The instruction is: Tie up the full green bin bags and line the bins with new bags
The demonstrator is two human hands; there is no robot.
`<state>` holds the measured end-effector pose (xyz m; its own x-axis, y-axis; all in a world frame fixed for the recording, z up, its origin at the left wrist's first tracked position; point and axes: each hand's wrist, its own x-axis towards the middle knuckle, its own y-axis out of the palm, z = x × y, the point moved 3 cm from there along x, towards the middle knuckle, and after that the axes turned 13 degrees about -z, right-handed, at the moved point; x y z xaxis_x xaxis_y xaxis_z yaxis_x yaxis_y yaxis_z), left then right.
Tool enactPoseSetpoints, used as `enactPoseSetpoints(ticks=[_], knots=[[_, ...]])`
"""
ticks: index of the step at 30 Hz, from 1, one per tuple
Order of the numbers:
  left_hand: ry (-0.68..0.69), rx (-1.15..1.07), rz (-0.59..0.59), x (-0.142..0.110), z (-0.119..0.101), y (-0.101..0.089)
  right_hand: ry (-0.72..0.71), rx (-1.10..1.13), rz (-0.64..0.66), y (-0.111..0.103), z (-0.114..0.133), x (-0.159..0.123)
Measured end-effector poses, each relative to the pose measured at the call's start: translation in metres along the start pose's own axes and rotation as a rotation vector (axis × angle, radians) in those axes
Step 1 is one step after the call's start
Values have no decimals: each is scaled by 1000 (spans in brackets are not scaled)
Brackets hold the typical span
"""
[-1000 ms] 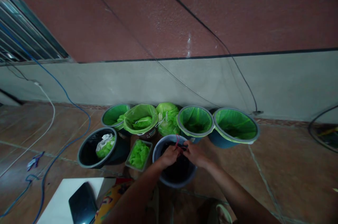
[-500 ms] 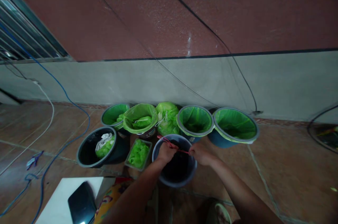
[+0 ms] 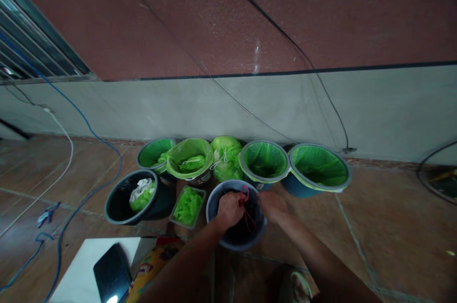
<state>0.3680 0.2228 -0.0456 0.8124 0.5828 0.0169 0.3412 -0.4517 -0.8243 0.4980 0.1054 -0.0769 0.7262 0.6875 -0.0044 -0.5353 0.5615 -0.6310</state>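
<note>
My left hand point(image 3: 229, 208) is closed on a thin red string point(image 3: 244, 194), above a greyish-purple bucket point(image 3: 212, 198). The string forms a small loop at the fingers, and loose strands hang into the bucket. Black material point(image 3: 240, 234) fills the bucket's inside; whether it is a bag I cannot tell. My right hand point(image 3: 272, 207) is closed over the bucket's right rim, a short gap from the left hand. What its fingers hold, if anything, is hidden.
Along the wall stand several bins with green liners, such as one bin point(image 3: 292, 157), and a tied green bag point(image 3: 226, 169). A clear tray point(image 3: 173, 220) of green bags and a tilted dark bin point(image 3: 108, 203) are left. A phone point(image 3: 112, 274) lies nearby. A blue cable point(image 3: 93, 193) crosses the floor.
The red string was stretched between both hands; now it is bunched in a loop at my left hand with strands dangling. My left hand has shifted slightly right.
</note>
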Motion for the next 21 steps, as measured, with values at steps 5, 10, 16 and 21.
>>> enactPoseSetpoints(ticks=[5, 10, 16, 21], knots=[[272, 21, -14, -6, -10, -1, -133, 80, 98, 5, 36, 2], [381, 133, -114, -9, -6, -8, -55, 198, 191, 13, 39, 2], [368, 215, -210, -11, -5, -13, -77, 149, 204, 13, 38, 6], [300, 316, -163, -12, -4, -10, 8, 115, 236, 22, 30, 7]])
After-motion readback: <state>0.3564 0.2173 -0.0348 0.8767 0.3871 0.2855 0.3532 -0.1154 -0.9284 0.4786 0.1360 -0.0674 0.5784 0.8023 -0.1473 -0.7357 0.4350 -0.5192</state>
